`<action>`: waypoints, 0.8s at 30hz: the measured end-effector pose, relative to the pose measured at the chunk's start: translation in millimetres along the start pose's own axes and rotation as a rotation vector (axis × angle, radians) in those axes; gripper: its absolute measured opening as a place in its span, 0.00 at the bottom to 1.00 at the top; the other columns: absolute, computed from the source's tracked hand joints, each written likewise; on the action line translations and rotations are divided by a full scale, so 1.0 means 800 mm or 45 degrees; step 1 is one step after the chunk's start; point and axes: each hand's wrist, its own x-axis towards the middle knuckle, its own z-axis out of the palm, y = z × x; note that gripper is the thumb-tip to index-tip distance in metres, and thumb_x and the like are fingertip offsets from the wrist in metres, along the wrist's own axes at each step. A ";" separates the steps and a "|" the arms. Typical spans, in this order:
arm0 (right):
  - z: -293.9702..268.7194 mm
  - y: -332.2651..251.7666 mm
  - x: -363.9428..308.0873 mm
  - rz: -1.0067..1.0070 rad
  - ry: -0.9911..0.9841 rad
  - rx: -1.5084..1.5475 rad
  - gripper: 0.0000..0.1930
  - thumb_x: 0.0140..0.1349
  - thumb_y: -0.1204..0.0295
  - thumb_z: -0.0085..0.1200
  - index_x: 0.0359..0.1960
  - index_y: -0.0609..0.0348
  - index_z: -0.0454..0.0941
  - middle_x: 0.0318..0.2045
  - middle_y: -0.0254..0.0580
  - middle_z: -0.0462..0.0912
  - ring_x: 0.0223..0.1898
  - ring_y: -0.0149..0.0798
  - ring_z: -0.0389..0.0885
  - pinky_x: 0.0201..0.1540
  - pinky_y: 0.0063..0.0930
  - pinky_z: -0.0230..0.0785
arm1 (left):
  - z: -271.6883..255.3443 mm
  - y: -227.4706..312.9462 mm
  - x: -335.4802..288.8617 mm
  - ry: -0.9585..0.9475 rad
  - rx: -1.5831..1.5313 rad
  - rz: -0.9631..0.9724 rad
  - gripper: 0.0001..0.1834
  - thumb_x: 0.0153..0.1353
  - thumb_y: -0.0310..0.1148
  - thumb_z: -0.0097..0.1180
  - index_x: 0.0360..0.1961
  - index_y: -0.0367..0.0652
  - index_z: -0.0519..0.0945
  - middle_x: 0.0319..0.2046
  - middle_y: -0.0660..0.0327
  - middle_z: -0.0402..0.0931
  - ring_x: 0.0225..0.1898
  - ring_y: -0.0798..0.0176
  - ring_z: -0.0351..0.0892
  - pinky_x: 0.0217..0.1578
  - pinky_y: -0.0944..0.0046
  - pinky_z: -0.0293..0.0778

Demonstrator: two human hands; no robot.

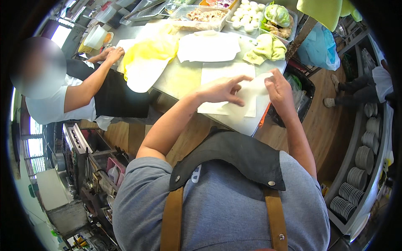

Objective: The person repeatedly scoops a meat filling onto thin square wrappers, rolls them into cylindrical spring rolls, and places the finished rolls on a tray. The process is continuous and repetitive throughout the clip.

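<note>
A thin pale sheet, smeared by motion, hangs from my right hand, whose thumb and fingers pinch its edge. My left hand is just left of that sheet, thumb and fingers spread apart, with nothing plainly held. Beneath both hands a flat white square sheet lies at the near edge of the metal table. Farther back rests a white tray-like slab or stack. A crumpled light green cloth lies to its right.
A co-worker stands at the left, hands on the table by a yellow-and-white cloth. Along the back are a tub of minced filling and a tub of white round pieces. A black bin stands right; plates fill a rack.
</note>
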 end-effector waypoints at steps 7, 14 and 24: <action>0.021 0.079 -0.031 -0.027 -0.059 -0.544 0.10 0.64 0.69 0.53 0.42 0.61 0.73 0.41 0.47 0.75 0.46 0.50 0.74 0.47 0.40 0.68 | -0.003 -0.111 -0.055 0.110 -0.611 -0.184 0.33 0.66 0.34 0.65 0.70 0.52 0.69 0.34 0.66 0.78 0.40 0.70 0.78 0.49 0.64 0.73; 0.058 0.098 -0.038 -0.299 0.017 -1.258 0.13 0.61 0.64 0.59 0.47 0.50 0.78 0.46 0.40 0.73 0.51 0.47 0.71 0.50 0.45 0.64 | 0.016 -0.129 -0.056 0.559 -0.053 -0.461 0.29 0.61 0.33 0.69 0.63 0.49 0.76 0.35 0.62 0.80 0.41 0.65 0.82 0.47 0.62 0.77; 0.043 0.097 -0.030 -0.555 -0.229 -1.222 0.19 0.58 0.63 0.60 0.52 0.48 0.82 0.51 0.42 0.75 0.55 0.49 0.70 0.54 0.51 0.65 | 0.028 -0.146 -0.066 0.740 0.273 -0.454 0.20 0.57 0.32 0.70 0.51 0.44 0.84 0.42 0.53 0.81 0.40 0.55 0.84 0.47 0.57 0.80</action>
